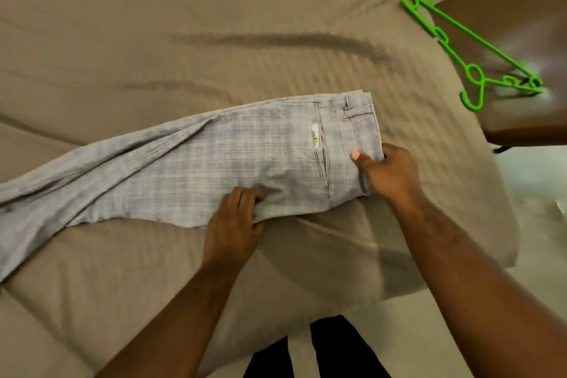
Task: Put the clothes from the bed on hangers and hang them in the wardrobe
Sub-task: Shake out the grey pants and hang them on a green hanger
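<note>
Green plastic hanger (456, 59) lies on the brown seat (521, 24), beside the tan bed (184, 24). Left grip (233, 224) pinches the near edge of the grey checked trousers (214, 159); right grip (389, 175) clamps their waistband (362, 123).

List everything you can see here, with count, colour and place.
Bedsheet: one, tan, filling most of the view.
Trousers: one pair, grey check, laid across the bedsheet, waistband to the right.
Chair seat: one, dark brown, upper right.
Hanger: one, bright green, lying on the chair seat.
Floor: one, pale, right edge.
Legs: two, in black, bottom centre.
Left hand: one, gripping the trousers' near edge.
Right hand: one, pinching the waistband.
</note>
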The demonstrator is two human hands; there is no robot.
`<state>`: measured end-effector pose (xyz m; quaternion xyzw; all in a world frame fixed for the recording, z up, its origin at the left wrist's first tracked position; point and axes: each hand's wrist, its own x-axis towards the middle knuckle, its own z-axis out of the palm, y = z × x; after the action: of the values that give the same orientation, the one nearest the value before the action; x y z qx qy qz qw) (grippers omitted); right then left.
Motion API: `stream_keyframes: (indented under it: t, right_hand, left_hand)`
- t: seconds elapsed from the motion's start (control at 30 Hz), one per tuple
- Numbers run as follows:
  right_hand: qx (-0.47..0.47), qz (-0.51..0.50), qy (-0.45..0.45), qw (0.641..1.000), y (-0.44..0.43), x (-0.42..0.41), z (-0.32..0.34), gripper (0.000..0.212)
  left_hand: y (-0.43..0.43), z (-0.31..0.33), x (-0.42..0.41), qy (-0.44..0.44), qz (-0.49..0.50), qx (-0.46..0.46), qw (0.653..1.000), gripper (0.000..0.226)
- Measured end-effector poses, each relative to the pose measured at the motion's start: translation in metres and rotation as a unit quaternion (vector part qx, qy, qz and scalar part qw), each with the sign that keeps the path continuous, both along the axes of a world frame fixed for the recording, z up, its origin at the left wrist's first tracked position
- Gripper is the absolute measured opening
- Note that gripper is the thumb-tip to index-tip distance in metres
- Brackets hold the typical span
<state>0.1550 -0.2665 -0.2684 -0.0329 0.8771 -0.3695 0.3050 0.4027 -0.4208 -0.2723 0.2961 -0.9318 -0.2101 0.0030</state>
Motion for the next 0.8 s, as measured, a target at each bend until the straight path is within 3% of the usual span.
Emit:
stream_keyframes:
  t: [0.1, 0.23, 0.3, 0.43, 0.6, 0.67, 0.8]
  right_hand:
    - [-0.052, -0.026, -0.02, 0.998, 0.014, -0.017, 0.002, 0.025]
    - [-0.104, -0.09, 0.023, 0.99, 0.054, -0.06, 0.023, 0.039]
    - [-0.096, -0.104, 0.068, 0.988, 0.074, -0.08, 0.027, 0.037]
    - [0.081, -0.034, 0.183, 0.979, 0.096, -0.098, 0.012, 0.029]
    - [-0.001, 0.066, 0.334, 0.94, 0.066, -0.054, 0.011, 0.032]
    - [-0.055, 0.097, 0.31, 0.944, 0.04, -0.013, 0.012, 0.03]
    - [-0.124, 0.215, 0.171, 0.954, -0.009, 0.068, 0.008, 0.024]
  left_hand:
    - [0.014, 0.013, -0.018, 0.059, 0.051, 0.049, 0.996, 0.047]
    - [0.057, 0.041, -0.059, 0.15, 0.05, 0.132, 0.979, 0.046]
    - [0.083, 0.041, -0.082, 0.12, 0.02, 0.188, 0.975, 0.043]
    - [0.11, 0.007, -0.113, 0.04, -0.011, 0.247, 0.968, 0.03]
    - [0.1, -0.001, -0.102, 0.086, -0.009, 0.268, 0.959, 0.024]
    - [0.088, -0.001, -0.083, 0.105, 0.0, 0.257, 0.961, 0.023]
    - [0.052, -0.011, -0.036, 0.129, 0.081, 0.198, 0.968, 0.026]
